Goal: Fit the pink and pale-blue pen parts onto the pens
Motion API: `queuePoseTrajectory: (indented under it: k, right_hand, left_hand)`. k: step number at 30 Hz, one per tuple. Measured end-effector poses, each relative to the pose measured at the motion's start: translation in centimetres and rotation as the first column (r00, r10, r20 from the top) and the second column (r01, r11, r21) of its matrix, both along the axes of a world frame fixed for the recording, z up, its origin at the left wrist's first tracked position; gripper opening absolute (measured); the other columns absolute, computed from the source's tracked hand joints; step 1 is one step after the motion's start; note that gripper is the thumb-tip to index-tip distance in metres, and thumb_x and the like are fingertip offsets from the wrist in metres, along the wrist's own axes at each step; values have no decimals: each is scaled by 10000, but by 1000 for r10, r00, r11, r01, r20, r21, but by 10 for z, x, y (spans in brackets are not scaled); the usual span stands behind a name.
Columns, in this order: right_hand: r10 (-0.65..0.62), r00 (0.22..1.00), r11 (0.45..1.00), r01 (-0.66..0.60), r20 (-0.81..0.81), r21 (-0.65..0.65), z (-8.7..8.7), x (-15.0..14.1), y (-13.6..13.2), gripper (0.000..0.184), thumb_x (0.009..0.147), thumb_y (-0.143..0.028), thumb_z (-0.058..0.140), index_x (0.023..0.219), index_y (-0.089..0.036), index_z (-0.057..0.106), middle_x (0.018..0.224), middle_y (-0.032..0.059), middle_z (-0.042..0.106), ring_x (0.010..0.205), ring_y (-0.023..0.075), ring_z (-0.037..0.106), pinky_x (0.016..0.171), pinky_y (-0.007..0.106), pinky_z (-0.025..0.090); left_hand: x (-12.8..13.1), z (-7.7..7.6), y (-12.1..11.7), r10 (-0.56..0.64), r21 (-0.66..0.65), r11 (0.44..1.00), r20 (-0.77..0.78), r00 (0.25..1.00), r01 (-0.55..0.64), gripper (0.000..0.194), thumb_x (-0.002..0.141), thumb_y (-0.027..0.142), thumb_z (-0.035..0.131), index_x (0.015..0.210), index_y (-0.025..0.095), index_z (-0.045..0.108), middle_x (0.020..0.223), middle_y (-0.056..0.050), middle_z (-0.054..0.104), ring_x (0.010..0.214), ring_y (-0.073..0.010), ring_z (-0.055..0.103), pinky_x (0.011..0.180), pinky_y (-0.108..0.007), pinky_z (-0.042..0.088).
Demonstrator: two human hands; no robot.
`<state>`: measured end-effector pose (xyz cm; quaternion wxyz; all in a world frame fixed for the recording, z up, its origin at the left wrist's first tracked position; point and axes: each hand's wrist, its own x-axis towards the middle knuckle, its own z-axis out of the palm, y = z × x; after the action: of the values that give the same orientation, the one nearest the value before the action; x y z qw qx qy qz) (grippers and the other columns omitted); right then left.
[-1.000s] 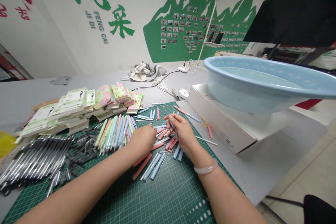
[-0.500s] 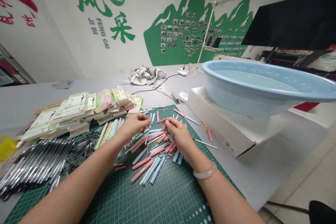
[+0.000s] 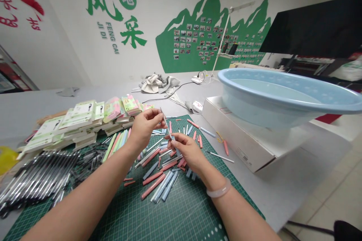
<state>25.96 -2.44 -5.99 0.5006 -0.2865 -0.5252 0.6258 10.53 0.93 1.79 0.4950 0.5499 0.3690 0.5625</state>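
the left hand point(image 3: 148, 123), pinching a slim rod point(image 3: 165, 120), has now brought it to the blue barrel point(image 3: 173, 138) gripped by the right hand point(image 3: 188, 150) above the cutting mat point(image 3: 192, 211), the parts apparently aligned for fitting.

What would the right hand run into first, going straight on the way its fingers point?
Probably the left hand, close ahead toward the upper left of the picture, pinching a slim pen refill; the depth between them is unclear.

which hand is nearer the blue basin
Right. The right hand is left of the basin and lower in view; the left hand is farther left.
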Motion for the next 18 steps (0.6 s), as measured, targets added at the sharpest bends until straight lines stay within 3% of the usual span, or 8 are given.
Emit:
queuePoseTrajectory:
  k: [4, 8, 12, 15, 18]
  right_hand:
    - [23, 1000, 1000, -23, -18, 0, 1, -1, -1, 242, 782, -340, 621, 972, -195, 655, 733, 1, 589, 649, 114, 516, 560, 231, 420]
    - [6, 997, 1000, -8, -83, -23, 2, -3, -1, 266, 774, -346, 632, 993, -195, 647, 746, 10, 599, 638, 115, 499, 554, 237, 418]
    - [-6, 984, 995, -12, -176, -99, 3, -4, -3, 296, 740, -363, 671, 981, -200, 616, 748, 17, 628, 596, 106, 488, 530, 231, 408]
    - [11, 977, 992, -38, -213, -122, 5, -4, -4, 272, 734, -361, 678, 930, -192, 596, 749, 25, 641, 579, 101, 492, 528, 230, 408]
    - [43, 970, 990, -75, -240, -122, 9, -4, -6, 250, 755, -348, 659, 933, -186, 591, 770, 32, 647, 573, 93, 493, 532, 228, 408]
  left_hand:
    - [3, -4, 0, 10, 1, 1000, -6, 1000, -10, 215, 705, 324, 670, 770, 142, 577, 649, 15, 580, 597, -109, 565, 634, -282, 517]
    - [7, -9, -4, 7, 3, 1000, -150, 989, -7, 211, 706, 332, 659, 774, 148, 581, 634, 19, 572, 559, -103, 535, 563, -234, 458]
    - [9, -19, -8, -19, 21, 999, -250, 968, 25, 205, 718, 349, 631, 753, 150, 596, 687, 8, 583, 622, -114, 534, 601, -228, 432]
    - [9, -24, -9, -12, 8, 1000, -228, 974, 14, 202, 730, 349, 618, 762, 151, 598, 685, 16, 568, 571, -88, 477, 539, -204, 381]
    - [9, -23, -9, -99, -96, 991, -108, 989, 88, 183, 726, 323, 628, 755, 148, 582, 652, 29, 524, 529, -70, 444, 484, -187, 342]
